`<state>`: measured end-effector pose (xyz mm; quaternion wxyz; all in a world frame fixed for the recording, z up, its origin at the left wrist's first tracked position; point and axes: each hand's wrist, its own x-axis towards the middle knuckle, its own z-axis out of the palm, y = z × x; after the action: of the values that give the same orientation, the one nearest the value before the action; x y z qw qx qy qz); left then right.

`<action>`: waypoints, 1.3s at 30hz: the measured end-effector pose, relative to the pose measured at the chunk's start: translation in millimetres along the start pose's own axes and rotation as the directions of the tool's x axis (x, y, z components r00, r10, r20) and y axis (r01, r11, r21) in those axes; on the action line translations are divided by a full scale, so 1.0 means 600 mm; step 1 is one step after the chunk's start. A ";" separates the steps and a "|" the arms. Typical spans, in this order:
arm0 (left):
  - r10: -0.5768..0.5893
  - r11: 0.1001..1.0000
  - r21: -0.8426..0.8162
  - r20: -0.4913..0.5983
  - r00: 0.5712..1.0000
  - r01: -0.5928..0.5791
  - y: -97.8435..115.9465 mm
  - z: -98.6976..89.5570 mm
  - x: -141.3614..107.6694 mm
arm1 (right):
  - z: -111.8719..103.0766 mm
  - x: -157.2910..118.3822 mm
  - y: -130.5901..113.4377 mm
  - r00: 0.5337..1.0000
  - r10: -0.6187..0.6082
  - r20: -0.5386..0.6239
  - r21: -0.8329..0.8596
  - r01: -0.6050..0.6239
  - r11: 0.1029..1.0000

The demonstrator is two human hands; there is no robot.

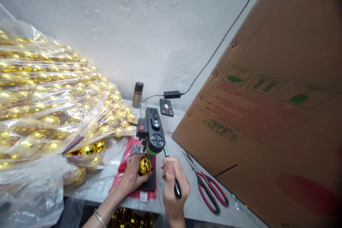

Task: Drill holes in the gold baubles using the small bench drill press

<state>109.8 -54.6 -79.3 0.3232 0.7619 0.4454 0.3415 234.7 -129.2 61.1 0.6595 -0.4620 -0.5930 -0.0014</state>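
A small black benchtop drill press (156, 130), with a green band low on its head, stands at the middle of the table. Beneath that head, my left hand (130, 174) grips a shiny gold disco ball (145, 166) between thumb and fingers, over the black base plate (149, 184). To the right of the machine, my right hand (175, 185) is wrapped round the black-ended lever handle (177, 190), which slants down toward me. The drill's tip and its contact with the ball are hidden from view. Red plastic (133, 195) lies under the base.
Clear bags full of gold balls (61, 89) heap up on the left. Large scissors (211, 188) lie to the right, beside a big cardboard box (256, 114). Behind are a bottle (138, 94), a phone (166, 107) and a power adapter (172, 94). More gold balls (128, 218) show below the table edge.
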 end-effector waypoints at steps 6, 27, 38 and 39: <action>-0.020 1.000 -0.013 0.033 0.999 0.020 0.015 -0.009 0.001 | 0.010 -0.026 0.027 0.997 -0.072 -0.024 -0.017 0.072 0.997; -0.038 0.999 -0.037 0.033 0.999 0.039 0.020 -0.011 -0.001 | 0.018 -0.067 0.060 0.996 0.008 -0.093 0.011 -0.007 1.000; -0.041 0.998 -0.040 0.025 0.999 0.042 0.012 -0.003 -0.003 | 0.029 -0.079 0.073 0.988 -0.015 -0.155 0.072 0.026 0.997; -0.039 0.998 -0.044 0.026 0.999 0.040 0.011 -0.002 -0.003 | 0.030 -0.078 0.072 0.987 -0.015 -0.159 0.072 0.027 0.997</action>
<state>111.1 -58.7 -73.6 0.3524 0.7498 0.4484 0.3354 230.7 -119.2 -4.4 0.7211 -0.4295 -0.5432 -0.0231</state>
